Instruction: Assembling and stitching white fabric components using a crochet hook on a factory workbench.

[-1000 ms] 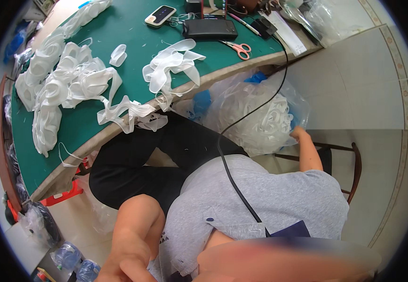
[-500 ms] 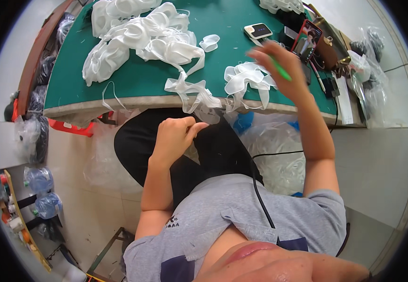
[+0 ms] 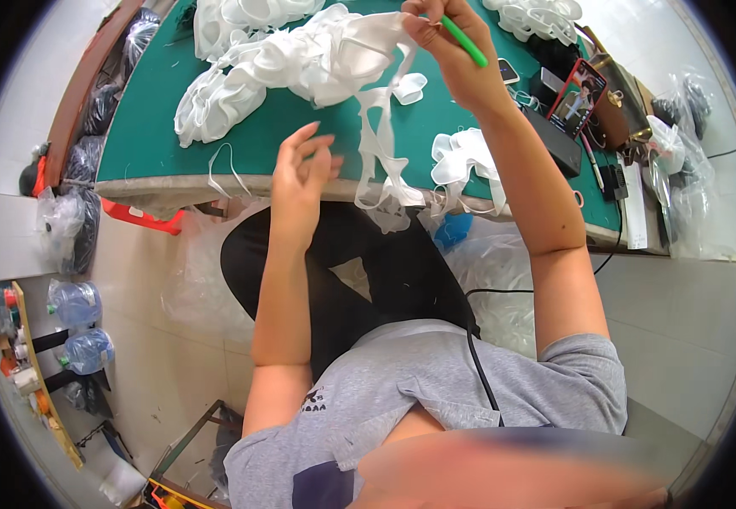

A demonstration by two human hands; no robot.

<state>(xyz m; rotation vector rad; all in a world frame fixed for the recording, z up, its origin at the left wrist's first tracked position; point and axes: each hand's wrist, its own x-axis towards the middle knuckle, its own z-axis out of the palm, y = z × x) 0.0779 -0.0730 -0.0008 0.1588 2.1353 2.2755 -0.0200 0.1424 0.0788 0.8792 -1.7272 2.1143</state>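
My right hand (image 3: 453, 53) is raised over the far part of the green table. Its fingers pinch the edge of a white fabric piece (image 3: 372, 42), and a slim tool with a bright green handle (image 3: 464, 41) lies in the same hand; the tool's working end is hidden. From the lifted cloth a chain of linked white strips (image 3: 376, 140) hangs down to the table's near edge. My left hand (image 3: 302, 174) hovers near that edge with fingers loosely bent and apart, holding nothing. Beneath and left of the lifted piece lies a heap of white fabric pieces (image 3: 215, 106).
A smaller white bunch (image 3: 464, 155) lies right of the strips, beside a small white piece (image 3: 408, 88). At the right stand a propped phone (image 3: 577, 97), a black box (image 3: 550, 140) and a brown bag (image 3: 618, 106). A black cable (image 3: 472, 339) runs down my front.
My right hand has moved left and away from me, taking hold of the white cloth and lifting it with its strips. My left hand has risen toward the table, its fingers spreading.
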